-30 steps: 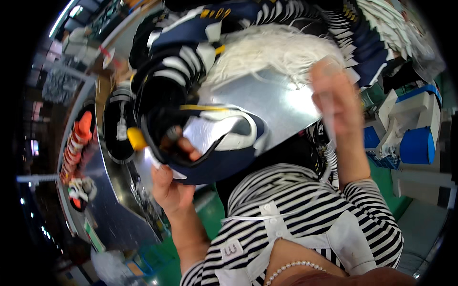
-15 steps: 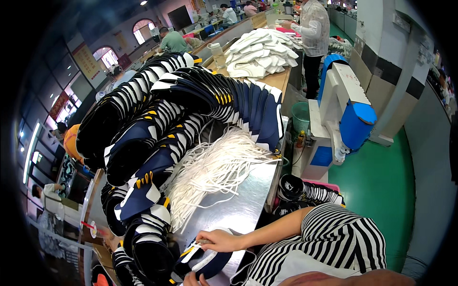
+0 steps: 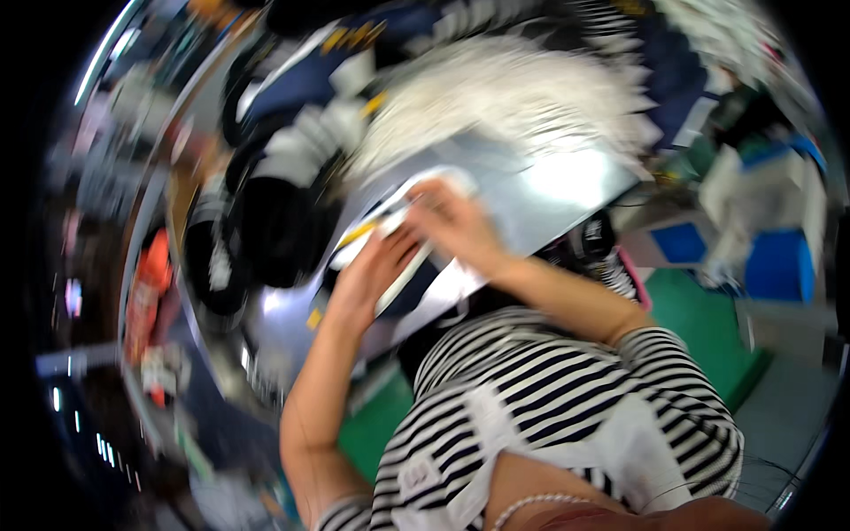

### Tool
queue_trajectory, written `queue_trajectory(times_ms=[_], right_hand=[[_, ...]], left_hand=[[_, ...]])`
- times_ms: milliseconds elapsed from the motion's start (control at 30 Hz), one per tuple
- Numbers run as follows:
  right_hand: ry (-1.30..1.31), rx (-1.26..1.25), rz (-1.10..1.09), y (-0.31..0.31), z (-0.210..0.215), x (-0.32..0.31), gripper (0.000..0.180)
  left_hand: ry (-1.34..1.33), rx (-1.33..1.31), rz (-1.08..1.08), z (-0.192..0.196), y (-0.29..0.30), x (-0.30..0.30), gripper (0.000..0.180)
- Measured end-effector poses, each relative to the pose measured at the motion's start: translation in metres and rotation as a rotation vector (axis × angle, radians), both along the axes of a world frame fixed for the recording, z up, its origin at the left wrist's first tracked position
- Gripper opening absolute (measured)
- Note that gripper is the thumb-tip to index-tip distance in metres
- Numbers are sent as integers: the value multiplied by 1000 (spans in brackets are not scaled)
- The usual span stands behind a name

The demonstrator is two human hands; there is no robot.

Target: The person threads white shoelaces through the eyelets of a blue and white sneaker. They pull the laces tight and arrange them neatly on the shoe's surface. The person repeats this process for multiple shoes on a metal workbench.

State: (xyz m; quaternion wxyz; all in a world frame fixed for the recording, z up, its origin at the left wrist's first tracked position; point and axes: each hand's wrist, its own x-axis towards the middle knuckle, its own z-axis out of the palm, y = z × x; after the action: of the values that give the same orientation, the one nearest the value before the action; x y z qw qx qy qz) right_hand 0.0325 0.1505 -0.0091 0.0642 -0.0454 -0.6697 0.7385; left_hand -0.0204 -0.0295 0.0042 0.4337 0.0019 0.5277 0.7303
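Left hand [image 3: 376, 265] and right hand [image 3: 453, 226] are on the navy-and-white shoe upper [image 3: 409, 292], near the counter [image 3: 531, 208]'s front edge, grips too blurred to tell!

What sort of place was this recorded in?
Probably a shoemaking workshop or factory: nested black, white and navy shoe uppers and a wide heap of thin white lace-like cords lie around a shiny, silver-coloured metal worktable.

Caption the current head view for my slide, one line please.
Left hand and right hand at a navy-and-white shoe upper, near heaped white shoelaces.
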Motion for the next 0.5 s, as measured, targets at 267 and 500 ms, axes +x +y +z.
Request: queue_trajectory(times_ms=[267, 500], right_hand=[[39, -76, 4, 3, 12, 22, 27], [27, 200, 56, 3, 25, 22, 32]], left_hand=[[49, 56, 227, 22, 16, 38, 51], [196, -60, 384, 27, 20, 34, 31]])
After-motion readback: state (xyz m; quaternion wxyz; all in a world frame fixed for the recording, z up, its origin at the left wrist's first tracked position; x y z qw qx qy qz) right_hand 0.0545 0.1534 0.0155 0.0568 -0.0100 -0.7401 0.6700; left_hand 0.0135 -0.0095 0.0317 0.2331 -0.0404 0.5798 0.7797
